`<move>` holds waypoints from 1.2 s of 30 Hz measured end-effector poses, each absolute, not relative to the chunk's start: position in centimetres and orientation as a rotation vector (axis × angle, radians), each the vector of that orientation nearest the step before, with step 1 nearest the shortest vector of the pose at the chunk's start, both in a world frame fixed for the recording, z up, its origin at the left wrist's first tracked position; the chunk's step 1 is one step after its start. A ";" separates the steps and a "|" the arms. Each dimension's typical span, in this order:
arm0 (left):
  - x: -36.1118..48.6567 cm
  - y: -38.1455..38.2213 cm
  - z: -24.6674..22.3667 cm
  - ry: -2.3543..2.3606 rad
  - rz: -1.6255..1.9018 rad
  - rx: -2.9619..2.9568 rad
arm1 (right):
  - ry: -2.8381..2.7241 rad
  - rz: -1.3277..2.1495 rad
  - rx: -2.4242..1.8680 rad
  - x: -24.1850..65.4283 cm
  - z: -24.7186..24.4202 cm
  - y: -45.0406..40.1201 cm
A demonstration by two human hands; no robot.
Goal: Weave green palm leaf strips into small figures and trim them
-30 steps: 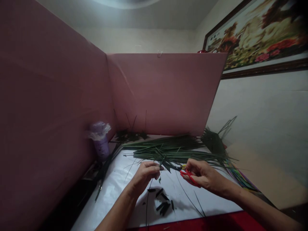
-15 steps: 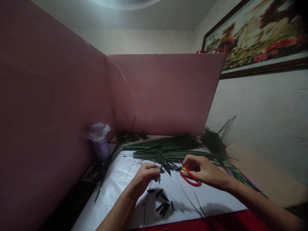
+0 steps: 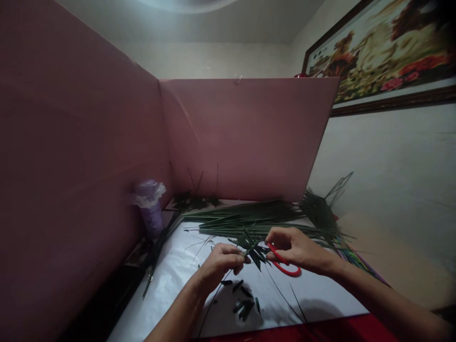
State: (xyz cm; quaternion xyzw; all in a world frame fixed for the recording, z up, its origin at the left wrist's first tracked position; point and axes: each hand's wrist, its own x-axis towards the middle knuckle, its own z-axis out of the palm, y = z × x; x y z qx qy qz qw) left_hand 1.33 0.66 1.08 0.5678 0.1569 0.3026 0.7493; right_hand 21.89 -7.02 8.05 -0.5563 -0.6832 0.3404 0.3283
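Pinched in the fingertips of my left hand (image 3: 223, 263) is a small piece of folded dark green leaf strips (image 3: 254, 251), with pointed ends sticking out on several sides. My right hand (image 3: 297, 249) has its thumb and fingers on the red handles of a pair of scissors (image 3: 288, 270). The scissors point left toward the leaf piece, and their blades are mostly hidden among its points. Below my hands, several short dark green cut pieces (image 3: 245, 308) lie scattered on the white sheet (image 3: 167, 280). Thin stems lie near them.
Long green leaf strips (image 3: 245, 213) lie across the back of the table. A purple cup-like container (image 3: 153, 216) with clear plastic on top stands at left. Pink panels (image 3: 242, 137) rise behind and to the left. A dark green bundle (image 3: 317, 209) sits at the right rear.
My left hand has shifted slightly right with the leaf piece, which has turned and spreads wider. The scissors' blades now sit closer in among its points, less visible than before.
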 end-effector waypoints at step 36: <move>1.3 0.7 1.0 0.389 0.663 1.273 | -1.760 0.816 -1.412 21.0 7.6 -7.4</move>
